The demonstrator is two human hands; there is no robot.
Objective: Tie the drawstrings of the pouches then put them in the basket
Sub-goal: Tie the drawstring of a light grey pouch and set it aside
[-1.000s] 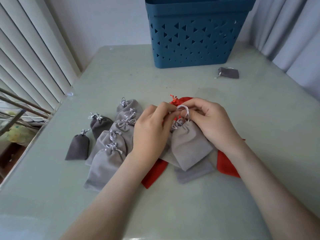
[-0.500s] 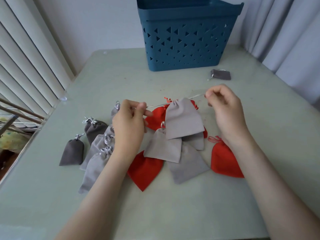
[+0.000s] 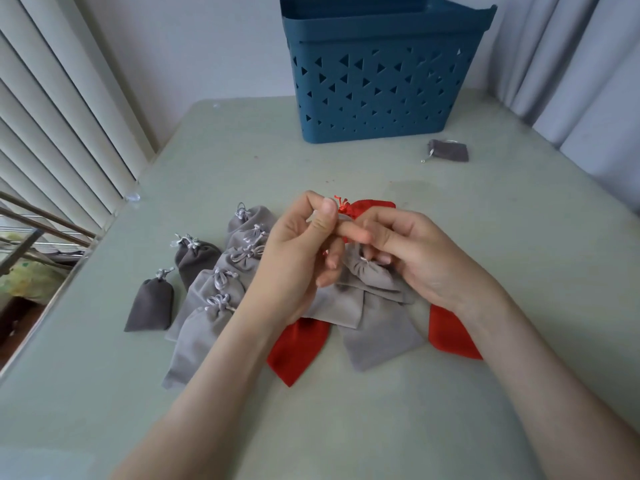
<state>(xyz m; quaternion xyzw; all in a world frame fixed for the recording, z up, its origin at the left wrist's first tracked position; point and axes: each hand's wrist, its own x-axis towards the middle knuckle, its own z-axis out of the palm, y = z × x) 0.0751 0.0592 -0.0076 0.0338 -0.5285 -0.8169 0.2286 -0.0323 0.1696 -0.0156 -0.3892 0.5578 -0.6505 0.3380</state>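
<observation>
Pouch in hand: a light grey velvet drawstring pouch (image 3: 375, 277) lies mid-table on the pale green tabletop (image 3: 346, 427). It rests on the unfinished heap with its neck gathered shut, so the cord can be knotted without lifting the bag.
Left hand: the left hand (image 3: 298, 251) pinches the pale drawstring (image 3: 343, 219) between thumb and forefinger above the neck, apparently to keep the cord taut.
Right hand: the right hand (image 3: 419, 258) curls its lower fingers on the pouch's neck to steady it. Its index finger points straight toward the left hand, likely as a peg for the loop.
Knotted row: grey pouches with tied cords (image 3: 221, 299) overlap just left of the left hand, seemingly set aside as finished.
Heap: red fabric pouches (image 3: 298, 348) and flat grey pouches (image 3: 381, 341) wait beneath the hands.
Basket: the blue plastic basket with triangular holes (image 3: 381, 81) stands at the far edge, well apart, and its inside is hidden.
Stray: a small dark grey pouch (image 3: 448, 151) lies near the basket.
</observation>
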